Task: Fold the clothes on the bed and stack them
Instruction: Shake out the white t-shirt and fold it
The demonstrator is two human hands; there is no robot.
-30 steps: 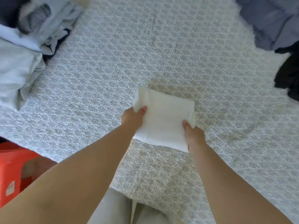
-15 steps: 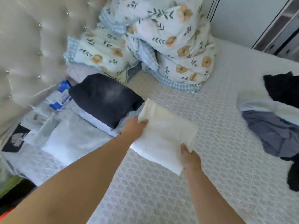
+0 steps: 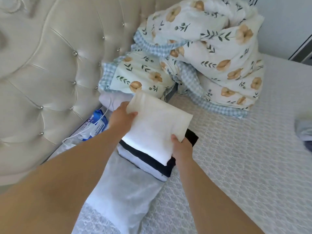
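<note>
Nearest to the camera, two bare forearms reach forward over the bed (image 3: 236, 157), which has a pale patterned cover. Under the left forearm lies a flat white cloth (image 3: 125, 196), spread on the cover.

A little farther, both hands hold one folded white garment (image 3: 157, 129). The right hand (image 3: 183, 147) pinches its near right corner, thumb on top and fingers hidden underneath. The left hand (image 3: 120, 118) grips the far left edge, also thumb on top and the other fingers under the fabric. So both hands are closed on the same piece, at opposite corners.

The garment is directly above the stack (image 3: 148, 163) of folded clothes, where a dark folded piece (image 3: 191, 136) shows under it at the right and along the near edge, with white layers below. Whether the garment already touches the stack I cannot tell; its near part seems very close to it. Its long axis runs from near-right to far-left, roughly the same as the stack below, so I judge it needs only to go down, and then the fingers must slide out sideways without pulling the folds open. The right hand is nearer to the person and can leave first.

Beyond the stack stands a tufted headboard (image 3: 55, 65) at the left, with a blue packet (image 3: 99, 120) beside it, and a floral quilt (image 3: 211, 56) is heaped behind.
</note>
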